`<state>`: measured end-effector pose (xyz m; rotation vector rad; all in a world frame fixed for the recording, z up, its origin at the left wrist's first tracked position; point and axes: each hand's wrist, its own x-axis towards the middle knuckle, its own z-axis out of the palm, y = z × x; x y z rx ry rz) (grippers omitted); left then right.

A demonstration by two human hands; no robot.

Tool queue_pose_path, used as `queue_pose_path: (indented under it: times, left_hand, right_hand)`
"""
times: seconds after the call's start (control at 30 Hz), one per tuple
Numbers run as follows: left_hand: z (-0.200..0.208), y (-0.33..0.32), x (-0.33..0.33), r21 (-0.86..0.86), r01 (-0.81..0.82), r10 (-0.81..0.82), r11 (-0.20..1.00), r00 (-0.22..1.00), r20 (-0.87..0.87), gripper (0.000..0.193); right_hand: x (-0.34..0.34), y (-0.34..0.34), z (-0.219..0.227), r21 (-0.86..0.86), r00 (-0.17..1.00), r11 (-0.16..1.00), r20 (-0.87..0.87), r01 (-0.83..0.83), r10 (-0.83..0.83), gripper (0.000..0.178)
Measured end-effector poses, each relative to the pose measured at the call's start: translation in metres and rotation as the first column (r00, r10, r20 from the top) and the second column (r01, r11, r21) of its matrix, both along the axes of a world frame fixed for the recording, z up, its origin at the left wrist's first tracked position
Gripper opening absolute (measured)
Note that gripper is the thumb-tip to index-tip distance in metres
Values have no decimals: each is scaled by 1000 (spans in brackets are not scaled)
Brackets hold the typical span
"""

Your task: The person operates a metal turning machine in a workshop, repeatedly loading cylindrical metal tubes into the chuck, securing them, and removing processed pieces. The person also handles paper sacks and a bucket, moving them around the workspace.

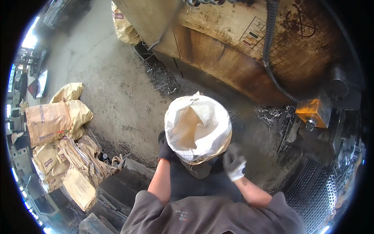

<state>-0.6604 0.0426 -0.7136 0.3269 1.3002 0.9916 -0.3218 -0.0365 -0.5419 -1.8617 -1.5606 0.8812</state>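
A round-mouthed paper sack (222,146) stands in front of my legs, its top open and its white lining (212,111) spread at the rim. Tan colour shows down inside; whether that is contents or the inner wall is unclear. My left hand (164,149), in a dark glove, holds the sack's left side, with the fingers partly hidden by its bulge. On the other side, my right hand (234,160) wears a grey and white glove and is close to the sack's lower right edge. Blur hides its fingers, and I cannot tell if it touches the sack.
Flattened tan paper sacks (80,185) lie heaped at the left, with fuller-looking sacks (48,121) above them. A large stained machine (222,43) with a ribbed hose (269,50) fills the far right. Metal shavings (165,80) litter the floor. Perforated metal grating (315,191) lies at the lower right.
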Motion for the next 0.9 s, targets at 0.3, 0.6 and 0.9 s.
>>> queue_pose_path:
  times: [0.3,0.6,0.9]
  left_hand:
    - [44,9,56,-47,-117,98,992,952,-291,55]
    - [-45,-7,92,10,-183,165,983,860,-483,61]
    - [55,-55,74,-173,-74,-73,982,698,-713,67]
  right_hand:
    - [35,86,-212,-582,699,778,453,-239,553,47]
    - [39,84,-267,-541,823,824,384,-167,419,45]
    - [48,122,-94,-146,963,975,187,-170,196,44]
